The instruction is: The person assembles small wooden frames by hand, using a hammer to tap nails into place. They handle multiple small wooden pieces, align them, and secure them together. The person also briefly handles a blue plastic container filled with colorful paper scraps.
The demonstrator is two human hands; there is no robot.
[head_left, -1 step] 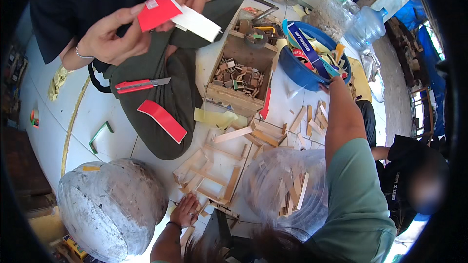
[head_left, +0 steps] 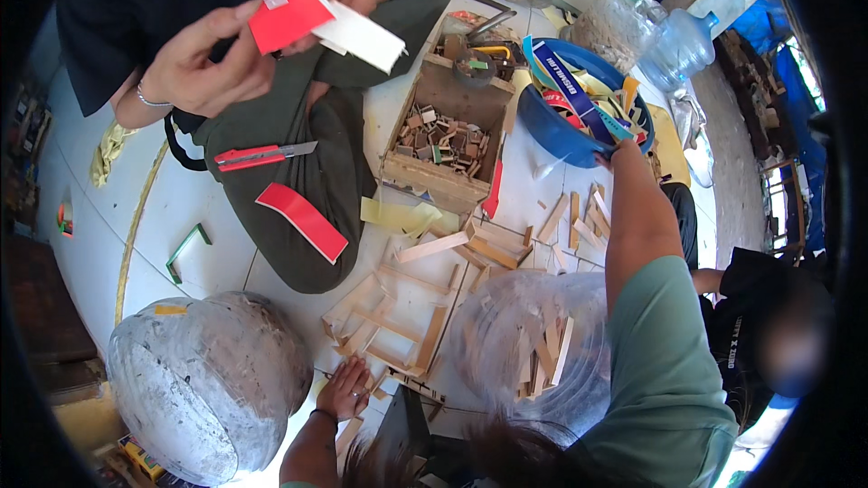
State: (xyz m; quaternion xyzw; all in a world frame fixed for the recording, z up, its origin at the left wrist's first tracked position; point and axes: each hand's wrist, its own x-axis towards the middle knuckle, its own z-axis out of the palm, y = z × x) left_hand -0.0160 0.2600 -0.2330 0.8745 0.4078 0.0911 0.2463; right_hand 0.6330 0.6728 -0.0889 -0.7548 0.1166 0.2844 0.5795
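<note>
My left hand (head_left: pixel 344 389) lies flat with fingers spread, by the pale wooden strips (head_left: pixel 420 352) on the tiled floor. My right arm reaches far forward. At the near right rim of a blue basin (head_left: pixel 551 137), my right hand (head_left: pixel 618 154) is closed on the edge, its fingers partly hidden. Coloured strips, among them a dark blue printed one (head_left: pixel 562 77), fill the basin. Across from me, a seated person's hands (head_left: pixel 212 63) hold a red piece (head_left: pixel 294 18) and a white piece (head_left: pixel 366 36).
A wooden box (head_left: pixel 434 183) of small wood blocks stands left of the basin. A red utility knife (head_left: pixel 253 157) and a red strip (head_left: pixel 303 224) rest on the person's leg. A rounded grey bundle (head_left: pixel 208 389) sits at left, a clear plastic bag (head_left: pixel 488 334) with wood strips near me.
The other person's hands and the red and white pieces have shifted slightly left and down. My right hand has moved very slightly at the basin's rim; my left hand stays put.
</note>
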